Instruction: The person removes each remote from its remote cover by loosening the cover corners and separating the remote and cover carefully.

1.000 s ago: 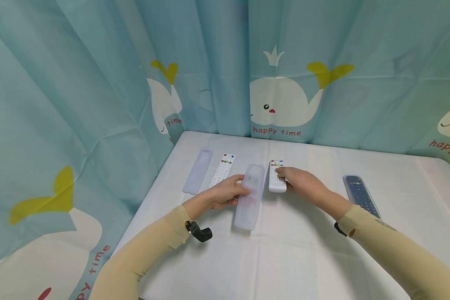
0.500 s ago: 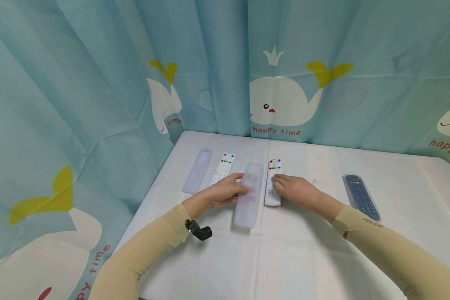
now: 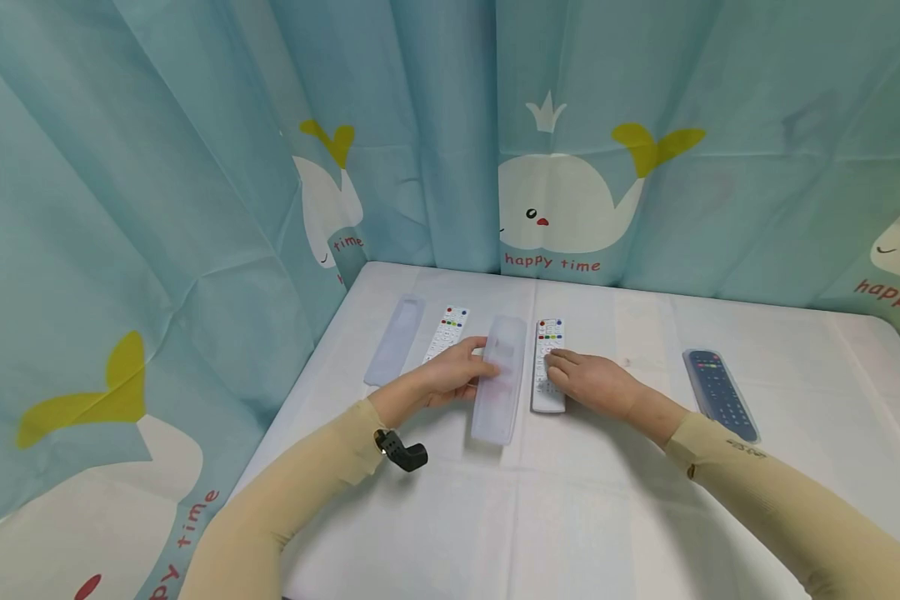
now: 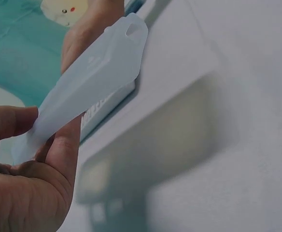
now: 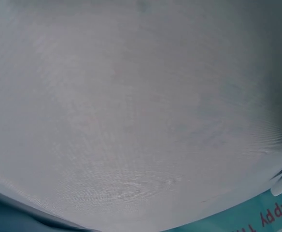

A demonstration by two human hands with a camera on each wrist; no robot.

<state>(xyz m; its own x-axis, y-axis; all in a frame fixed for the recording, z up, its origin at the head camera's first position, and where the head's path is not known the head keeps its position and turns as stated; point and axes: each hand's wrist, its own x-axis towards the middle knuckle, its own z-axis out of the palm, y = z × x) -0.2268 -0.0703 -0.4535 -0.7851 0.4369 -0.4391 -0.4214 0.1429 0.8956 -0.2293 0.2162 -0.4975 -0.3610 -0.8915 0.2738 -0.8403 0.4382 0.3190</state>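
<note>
In the head view my left hand point(image 3: 456, 372) pinches a translucent remote control cover point(image 3: 501, 404) between thumb and fingers, tilted above the table. The left wrist view shows the same cover point(image 4: 95, 72) close up, with a slot near its far end. Just right of it, a white remote control point(image 3: 548, 402) lies with its buttons up. My right hand point(image 3: 596, 384) grips this remote from the right side, fingertips over its buttons; the thumb is hidden. The right wrist view shows mostly cloth, without hand or remote.
A second white remote point(image 3: 447, 329) lies left of the hands, beside another translucent cover point(image 3: 395, 342). Far right lies a dark remote point(image 3: 722, 396) in a clear cover. A blue curtain point(image 3: 435, 167) stands behind the white-clothed table point(image 3: 585, 517).
The white remote, tilted a second ago, was lowered flat beside the cover, my right hand shifting along with it. My left hand has raised the cover slightly and changed its tilt.
</note>
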